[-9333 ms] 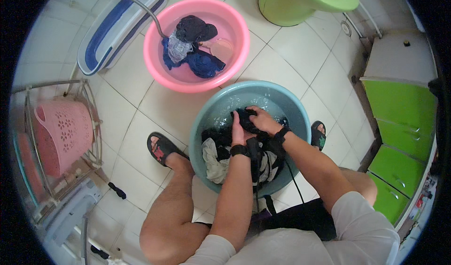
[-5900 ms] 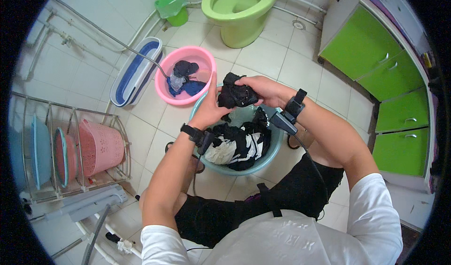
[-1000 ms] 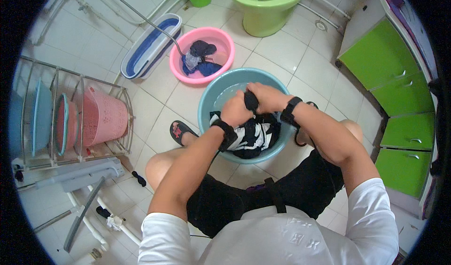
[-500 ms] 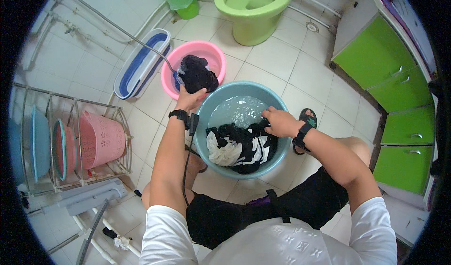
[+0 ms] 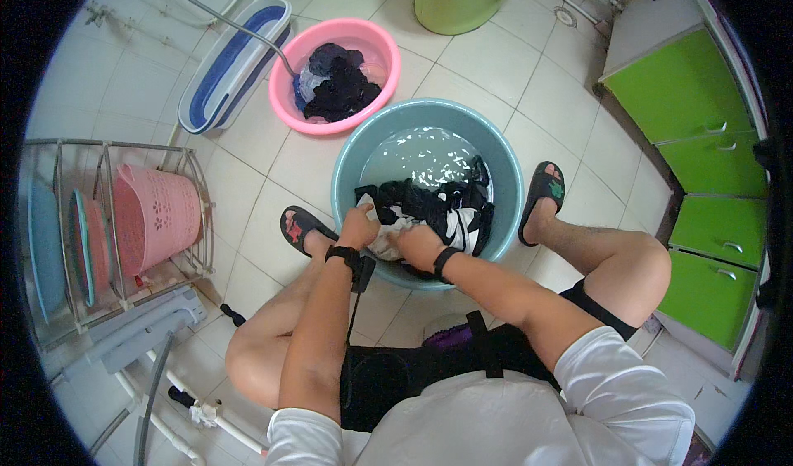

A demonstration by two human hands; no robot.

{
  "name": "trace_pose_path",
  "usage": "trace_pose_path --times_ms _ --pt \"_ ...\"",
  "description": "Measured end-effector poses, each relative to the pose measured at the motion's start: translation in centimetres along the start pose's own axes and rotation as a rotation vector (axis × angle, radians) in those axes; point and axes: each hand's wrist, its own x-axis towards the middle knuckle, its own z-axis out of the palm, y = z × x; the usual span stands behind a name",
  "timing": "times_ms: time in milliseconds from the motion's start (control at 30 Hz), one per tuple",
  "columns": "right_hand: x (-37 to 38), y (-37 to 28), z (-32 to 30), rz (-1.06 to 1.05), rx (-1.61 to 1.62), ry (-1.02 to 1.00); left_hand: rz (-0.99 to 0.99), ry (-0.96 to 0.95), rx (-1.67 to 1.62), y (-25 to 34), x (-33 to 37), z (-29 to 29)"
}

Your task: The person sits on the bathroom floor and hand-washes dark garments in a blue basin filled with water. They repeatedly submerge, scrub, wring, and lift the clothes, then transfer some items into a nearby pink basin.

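Observation:
A large blue-grey basin stands on the floor between my feet, with water in its far part. Black clothes with white parts lie wet in its near half. At the basin's near left side, my left hand is closed on an off-white cloth, a bit of which sticks up past the fingers. My right hand grips the same cloth just to the right. Its fingertips are partly hidden by the fabric. Beyond stands a pink basin holding dark clothes.
A hose runs into the pink basin, beside a blue-and-white folding tub. A metal rack with basins and a pink basket stands left. Green cabinets line the right; a green toilet is at the back.
My left hand has let go of the dark garment at the pink basin and come back to the blue-grey basin. My right hand has moved left and nearer. Both now hold the off-white cloth.

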Motion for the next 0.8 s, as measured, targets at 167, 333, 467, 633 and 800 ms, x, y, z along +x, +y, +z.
trace_pose_path --times_ms 167,333,467,633,800 --pt "-2.5 8.9 -3.3 0.512 0.399 0.309 0.202 0.085 0.051 0.6 -0.8 0.1" --pt "-6.8 15.5 -8.4 0.626 0.295 0.341 0.034 0.139 0.045 0.1 0.3 3.2" --pt "-9.5 17.6 -11.7 0.562 0.280 0.217 -0.082 -0.139 0.252 0.6 0.3 6.3" --pt "-11.1 17.1 -10.9 0.715 0.119 0.188 -0.184 -0.130 0.306 2.7 -2.1 12.9" --pt "-10.4 12.8 -9.1 0.458 -0.189 0.488 -0.202 0.029 0.187 3.3 -1.8 14.3"
